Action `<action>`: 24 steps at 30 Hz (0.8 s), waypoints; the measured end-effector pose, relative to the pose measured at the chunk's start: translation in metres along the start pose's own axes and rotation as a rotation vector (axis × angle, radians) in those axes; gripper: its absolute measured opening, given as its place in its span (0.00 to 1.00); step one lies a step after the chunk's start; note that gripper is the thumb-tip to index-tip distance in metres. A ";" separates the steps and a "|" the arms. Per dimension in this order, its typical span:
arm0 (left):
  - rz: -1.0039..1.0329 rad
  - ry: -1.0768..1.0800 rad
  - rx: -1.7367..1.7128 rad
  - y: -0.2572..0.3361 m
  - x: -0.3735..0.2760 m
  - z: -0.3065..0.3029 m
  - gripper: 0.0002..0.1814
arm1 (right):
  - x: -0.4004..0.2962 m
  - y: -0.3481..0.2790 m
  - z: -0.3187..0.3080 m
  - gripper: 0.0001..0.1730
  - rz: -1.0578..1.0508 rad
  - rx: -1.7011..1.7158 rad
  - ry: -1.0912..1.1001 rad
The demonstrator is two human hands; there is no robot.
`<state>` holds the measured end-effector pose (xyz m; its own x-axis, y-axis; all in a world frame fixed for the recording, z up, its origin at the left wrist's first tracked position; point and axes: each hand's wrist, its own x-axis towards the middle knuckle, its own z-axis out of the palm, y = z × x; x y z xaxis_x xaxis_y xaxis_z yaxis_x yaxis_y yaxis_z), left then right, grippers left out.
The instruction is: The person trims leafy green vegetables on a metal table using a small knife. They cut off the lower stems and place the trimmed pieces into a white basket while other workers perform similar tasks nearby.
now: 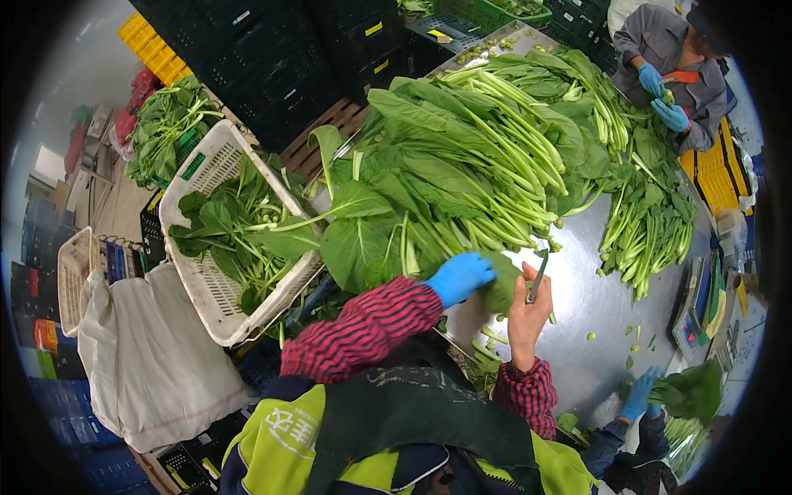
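Long leafy greens with pale green stems point(495, 161) are heaped on a metal table point(575, 291). My left hand point(463, 278), in a blue glove and a red-and-black striped sleeve, is closed around a leafy stalk whose broad leaf point(500, 286) hangs beside it. Bare and just to the right, my right hand point(532, 303) grips a small knife point(538, 275), its blade pointing up near the cut stem ends of the heap. Small trimmed pieces lie on the metal by my right hand.
At left, a white plastic basket point(176, 229) holds loose leaves; a white sack point(154, 359) stands below it. More greens point(649, 235) and a digital scale point(688, 328) lie at right. Co-workers' blue-gloved hands work at upper right point(665, 99) and lower right point(640, 393). Dark crates point(260, 68) rise behind.
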<state>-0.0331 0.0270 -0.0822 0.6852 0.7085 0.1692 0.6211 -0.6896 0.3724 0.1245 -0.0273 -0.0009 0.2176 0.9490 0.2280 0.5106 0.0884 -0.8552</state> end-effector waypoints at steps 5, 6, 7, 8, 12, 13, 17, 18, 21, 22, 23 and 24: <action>-0.332 0.600 -0.514 0.007 -0.084 -0.044 0.14 | 0.002 0.017 0.019 0.13 0.101 -0.024 -0.122; -0.365 0.697 -0.412 -0.002 -0.098 -0.065 0.13 | -0.002 0.022 0.024 0.14 0.017 -0.068 -0.138; -0.396 0.800 -0.304 -0.014 -0.111 -0.091 0.12 | -0.006 0.023 0.032 0.18 -0.008 -0.074 -0.175; -0.451 1.068 -0.452 -0.021 -0.122 -0.113 0.11 | -0.010 0.015 0.036 0.19 -0.027 -0.129 -0.214; -0.887 1.673 -0.426 -0.061 -0.179 -0.180 0.31 | -0.018 0.016 0.056 0.23 0.057 -0.395 -0.388; -0.975 1.731 -0.473 -0.071 -0.191 -0.179 0.38 | -0.017 0.025 0.060 0.22 0.045 -0.389 -0.413; -0.927 1.326 -0.964 -0.021 -0.165 -0.144 0.28 | -0.009 0.037 0.048 0.20 0.240 -0.133 -0.532; -1.040 1.027 -1.192 -0.001 -0.148 -0.135 0.24 | -0.008 0.036 0.040 0.20 0.358 0.018 -0.582; -0.978 0.429 -1.910 0.033 -0.117 -0.065 0.28 | -0.004 0.007 0.008 0.22 0.303 0.203 -0.653; -0.877 0.314 -1.952 0.043 -0.103 -0.050 0.30 | -0.006 0.001 0.000 0.23 0.151 0.190 -0.629; -0.871 0.311 -1.848 0.063 -0.081 -0.061 0.29 | -0.007 0.000 -0.007 0.23 0.011 0.179 -0.596; -0.885 0.319 -1.835 0.066 -0.069 -0.053 0.27 | -0.009 0.002 -0.009 0.30 -0.068 0.253 -0.539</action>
<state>-0.0594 -0.0596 -0.0203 0.2767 0.8281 -0.4874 -0.4865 0.5582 0.6721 0.1315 -0.0388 -0.0004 -0.2953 0.9525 0.0744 0.2800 0.1607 -0.9465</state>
